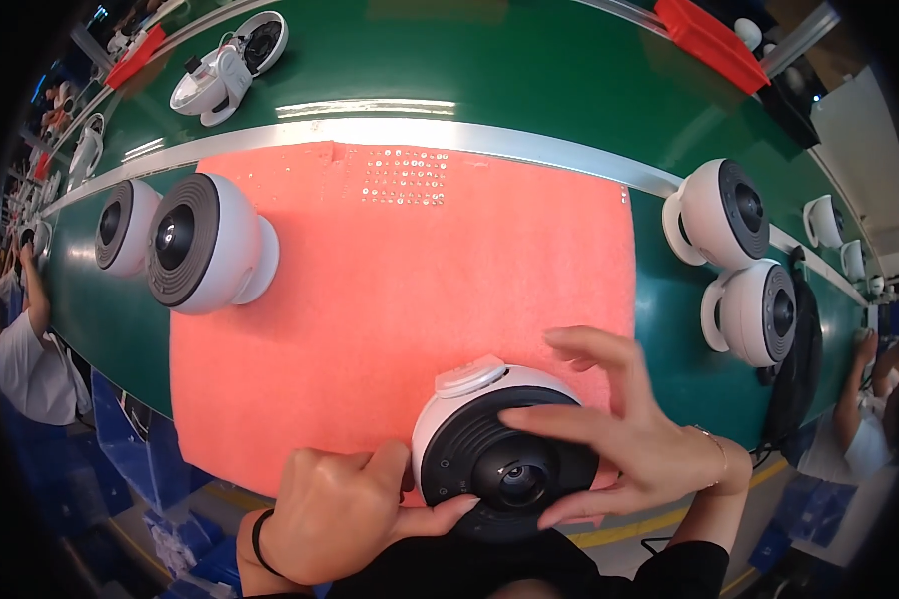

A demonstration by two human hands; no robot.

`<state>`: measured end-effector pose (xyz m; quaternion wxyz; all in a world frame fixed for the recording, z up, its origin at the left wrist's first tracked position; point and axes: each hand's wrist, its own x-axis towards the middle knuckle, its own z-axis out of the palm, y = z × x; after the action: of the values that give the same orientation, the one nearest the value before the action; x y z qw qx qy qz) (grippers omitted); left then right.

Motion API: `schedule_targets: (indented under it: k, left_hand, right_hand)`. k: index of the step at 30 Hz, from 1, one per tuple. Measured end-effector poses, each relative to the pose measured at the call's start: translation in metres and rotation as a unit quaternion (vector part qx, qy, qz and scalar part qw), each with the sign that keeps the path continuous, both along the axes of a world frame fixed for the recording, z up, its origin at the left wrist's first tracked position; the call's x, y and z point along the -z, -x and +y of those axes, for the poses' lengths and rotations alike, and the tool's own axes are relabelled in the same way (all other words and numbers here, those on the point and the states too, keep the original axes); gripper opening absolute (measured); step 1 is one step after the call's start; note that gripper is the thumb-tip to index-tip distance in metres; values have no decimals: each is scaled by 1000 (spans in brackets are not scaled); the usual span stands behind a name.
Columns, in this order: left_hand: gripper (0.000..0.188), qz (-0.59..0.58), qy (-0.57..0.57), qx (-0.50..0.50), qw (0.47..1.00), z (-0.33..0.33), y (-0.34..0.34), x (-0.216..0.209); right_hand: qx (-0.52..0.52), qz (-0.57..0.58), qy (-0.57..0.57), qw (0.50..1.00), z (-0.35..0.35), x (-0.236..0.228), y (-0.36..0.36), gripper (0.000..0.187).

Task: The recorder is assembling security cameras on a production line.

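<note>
A round white camera (469, 439) with a ringed black face and a glossy lens is near the front edge of the pink cloth, its face tilted up at me. My left hand (335, 509) grips its left side, fingers curled behind and thumb laid on the face beside the lens. Over the right side of the same camera, my right hand (639, 439) is spread, fingers apart. Its index finger reaches across the face and its thumb lies near the lower right of the lens; firm contact cannot be made out. The camera's underside is hidden.
The pink cloth (400, 290) bears rows of small metal pieces (405, 177) at its far edge. Two similar cameras (210, 245) sit left, two more (729, 215) right. Beyond a metal rail, an opened camera unit (220, 80) lies on the green surface. Other people are at both sides.
</note>
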<state>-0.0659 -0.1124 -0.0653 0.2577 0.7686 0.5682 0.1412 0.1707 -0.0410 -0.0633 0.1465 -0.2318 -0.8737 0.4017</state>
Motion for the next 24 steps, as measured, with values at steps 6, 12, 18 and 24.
schedule_targets:
  k: [6, 12, 18, 24]
  left_hand:
    - [49, 12, 2, 5, 1000, 1, -3, -4]
    - [49, 20, 7, 12, 1000, 1, -2, 1]
    - [49, 3, 7, 6, 1000, 2, -1, 0]
    - [50, 31, -1, -1, 1000, 2, 1, 3]
  right_hand:
    - [15, -12, -83, 996, -5, -11, 1, 38]
    - [-62, -89, 43, 993, 7, -13, 0, 42]
    - [80, -19, -77, 994, -7, -12, 3, 47]
    - [-37, -77, -64, 994, 6, -8, 9, 45]
